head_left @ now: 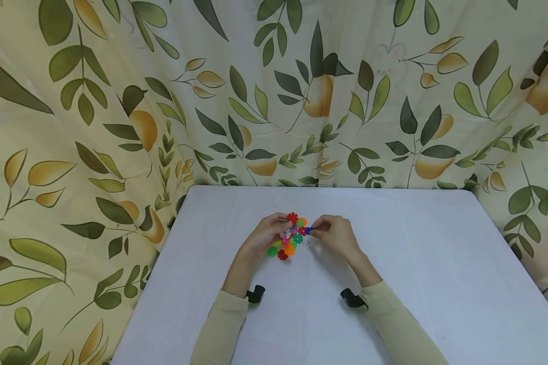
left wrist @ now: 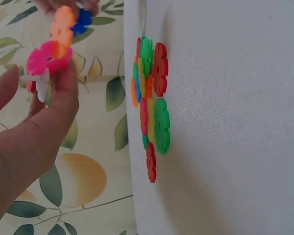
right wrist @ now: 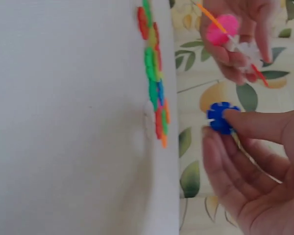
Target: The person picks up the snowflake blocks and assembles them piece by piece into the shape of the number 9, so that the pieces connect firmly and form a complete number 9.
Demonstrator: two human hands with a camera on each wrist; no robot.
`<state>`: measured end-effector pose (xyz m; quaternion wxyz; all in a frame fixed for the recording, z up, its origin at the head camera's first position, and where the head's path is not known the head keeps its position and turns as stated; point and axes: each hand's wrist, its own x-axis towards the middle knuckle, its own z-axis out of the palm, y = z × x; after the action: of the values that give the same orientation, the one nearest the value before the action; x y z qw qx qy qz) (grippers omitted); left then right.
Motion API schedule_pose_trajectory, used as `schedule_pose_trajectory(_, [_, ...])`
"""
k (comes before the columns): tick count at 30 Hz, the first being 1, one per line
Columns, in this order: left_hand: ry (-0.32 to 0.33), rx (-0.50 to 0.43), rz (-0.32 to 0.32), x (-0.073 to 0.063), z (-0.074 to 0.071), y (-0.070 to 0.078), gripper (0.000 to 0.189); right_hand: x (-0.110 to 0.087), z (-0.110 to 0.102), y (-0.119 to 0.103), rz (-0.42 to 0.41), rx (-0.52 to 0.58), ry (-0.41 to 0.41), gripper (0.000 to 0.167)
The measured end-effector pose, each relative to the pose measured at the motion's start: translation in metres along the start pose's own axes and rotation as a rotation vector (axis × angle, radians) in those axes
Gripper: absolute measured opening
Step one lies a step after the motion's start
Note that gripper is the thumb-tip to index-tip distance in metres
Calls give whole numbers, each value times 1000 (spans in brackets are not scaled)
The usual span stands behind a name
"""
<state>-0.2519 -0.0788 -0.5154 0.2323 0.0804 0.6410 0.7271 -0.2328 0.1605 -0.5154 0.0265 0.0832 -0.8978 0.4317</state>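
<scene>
"How do your hands sit?"

"Your arms (head_left: 221, 324) angle inward over the white bench (head_left: 415, 253). Your left hand (head_left: 266, 234) is raised, its grip pinching joined discs: pink disc (right wrist: 222, 30), orange disc (left wrist: 63, 25), white disc (right wrist: 250, 53)."

"And the other grip?"

"Your right hand (head_left: 338, 235) clamps a blue disc (right wrist: 216, 116) between thumb and fingers, near the joined discs. A colourful disc pile (head_left: 289, 249) lies on the bench below."

Left hand (head_left: 268, 232), right hand (head_left: 337, 234) — curled
</scene>
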Motion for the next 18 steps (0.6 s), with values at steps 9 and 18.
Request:
schedule_pose_trajectory(9, [13, -9, -25, 1, 1, -1, 30, 1, -11, -8, -141, 237, 112, 10])
schedule_pose_trajectory(18, [-3, -59, -2, 1, 2, 1, 44, 1, -12, -8, -199, 385, 149, 13])
